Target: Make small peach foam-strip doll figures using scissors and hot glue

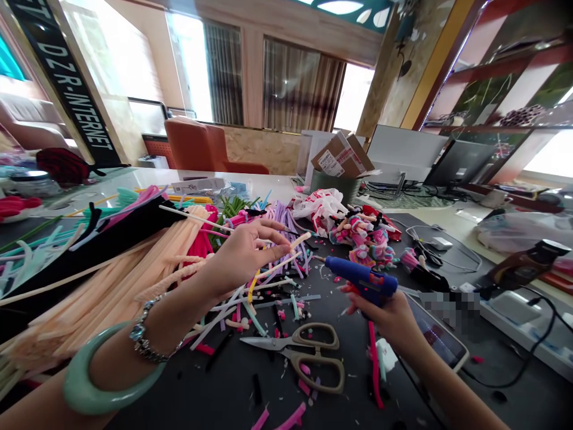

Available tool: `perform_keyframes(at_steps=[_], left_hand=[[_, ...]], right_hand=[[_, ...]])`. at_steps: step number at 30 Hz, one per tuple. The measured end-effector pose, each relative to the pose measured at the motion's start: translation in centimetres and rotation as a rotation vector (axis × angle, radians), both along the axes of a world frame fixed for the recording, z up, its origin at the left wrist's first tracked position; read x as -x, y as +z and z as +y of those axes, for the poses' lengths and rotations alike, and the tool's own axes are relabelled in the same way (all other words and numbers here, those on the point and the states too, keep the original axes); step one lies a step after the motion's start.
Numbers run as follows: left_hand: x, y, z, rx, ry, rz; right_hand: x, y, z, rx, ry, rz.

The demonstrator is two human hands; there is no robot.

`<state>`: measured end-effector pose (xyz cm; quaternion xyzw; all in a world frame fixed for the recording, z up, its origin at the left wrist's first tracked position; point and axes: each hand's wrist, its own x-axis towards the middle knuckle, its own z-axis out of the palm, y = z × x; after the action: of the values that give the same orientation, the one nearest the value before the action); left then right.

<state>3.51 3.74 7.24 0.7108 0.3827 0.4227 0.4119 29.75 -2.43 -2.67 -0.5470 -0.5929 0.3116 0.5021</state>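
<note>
Near the centre, my left hand (250, 248) pinches a short cream fuzzy stem (301, 240) between thumb and fingers. My right hand (387, 307) is wrapped round a blue glue gun (360, 278), whose nozzle points left toward the stem, with a small gap between them. Below both hands, scissors (298, 345) with beige handles lie part-open on the dark mat (215, 394). Bundles of peach fuzzy stems (134, 280) and purple stems (284, 221) lie under and beyond my left hand. Cut scraps are scattered around the scissors.
Small pink figures (367, 236) and a white-and-red plastic bag (322, 209) sit behind the glue gun. A phone (432, 331) lies beneath my right forearm. Cables and a power strip (528, 328) are at the right. A cardboard box (342, 158) and monitors stand at the back.
</note>
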Motion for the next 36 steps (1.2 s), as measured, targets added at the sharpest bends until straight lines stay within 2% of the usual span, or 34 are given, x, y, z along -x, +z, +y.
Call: perform_keyframes(at_steps=[5,11,18,36], left_hand=[[-0.7,-1.5,0.3,0.005,-0.01,0.089],[-1.3,-2.1,-0.2,0.026,-0.061,0.133],[-1.7,-2.0,-0.8,0.01,-0.086,0.215],[-2.0,-1.5,-1.5,0.069,-0.103,0.222]], right_hand=[[0.8,0.7,-1.9,0.02,0.049,0.158],[1.1,1.3,-3.0,0.075,0.037,0.201],[1.1,1.5,-3.3,0.06,0.03,0.144],[0.9,0.9,-3.1,0.049,0.044,0.097]])
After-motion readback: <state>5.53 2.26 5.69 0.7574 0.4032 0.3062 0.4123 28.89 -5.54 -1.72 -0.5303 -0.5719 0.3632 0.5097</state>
